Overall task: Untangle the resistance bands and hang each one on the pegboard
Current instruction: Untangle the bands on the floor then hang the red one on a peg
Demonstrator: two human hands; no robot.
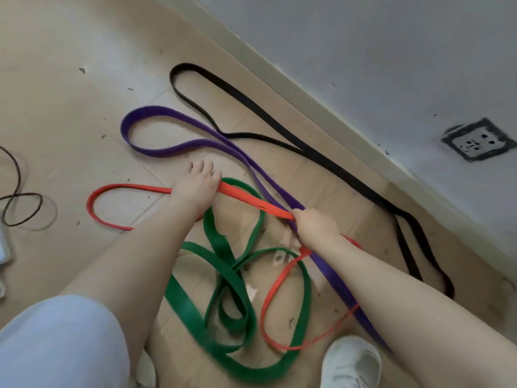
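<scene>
Four resistance bands lie on the floor (pixel 70 113) along the wall (pixel 363 51): black band (pixel 282 130), purple band (pixel 167 148), green band (pixel 232 278), red band (pixel 243 196).

Left hand (pixel 195 186): rests on the red band where it crosses the top of the green loop; fingers bent down over the strip, grip itself hidden under the palm, so cannot tell if it is clasped or only pressed.

Right hand (pixel 313 225): fingers clenched round the red band, at the spot where it crosses the purple band. Red strip runs taut between the two hands.

Red band: one loop lies open on the floor left of the left hand; the other end curls under the right forearm and overlaps the green band's right-hand loop.

Green band: coiled in several overlapping loops between the forearms, blurred at the near edge.

Purple band: passes under the right hand and forearm, toward the white shoe (pixel 352 362).

Black band: nearest the skirting, touching the purple band at one crossing.

Surroundings: wall socket (pixel 478 140); thin dark cable (pixel 19 208) at left; small debris on the floor.
</scene>
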